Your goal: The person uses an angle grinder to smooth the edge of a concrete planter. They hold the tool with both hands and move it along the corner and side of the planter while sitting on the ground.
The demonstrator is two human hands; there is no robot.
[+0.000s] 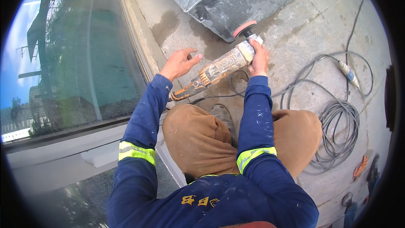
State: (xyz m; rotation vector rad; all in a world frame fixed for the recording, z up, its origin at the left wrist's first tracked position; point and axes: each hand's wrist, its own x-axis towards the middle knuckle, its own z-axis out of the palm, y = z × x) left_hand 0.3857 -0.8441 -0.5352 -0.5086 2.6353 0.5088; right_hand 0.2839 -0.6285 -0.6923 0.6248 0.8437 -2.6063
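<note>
My right hand (258, 58) grips the head end of a dusty, orange-and-grey angle polisher (217, 68), just behind its round pink pad (244, 28). The pad faces up and away, close to the edge of a dark stone slab (223, 12). The tool slants down to the left, its orange handle end near my left knee. Beside the tool body, my left hand (182, 63) hovers with fingers apart and holds nothing. A cord leads off from the handle end toward the right.
Glass panes (93, 59) in a pale frame run along the left. A coiled grey cable (341, 133) lies on the concrete floor at right, with a blue-and-white connector (348, 74) above it. An orange item (360, 166) and several tools lie at the lower right.
</note>
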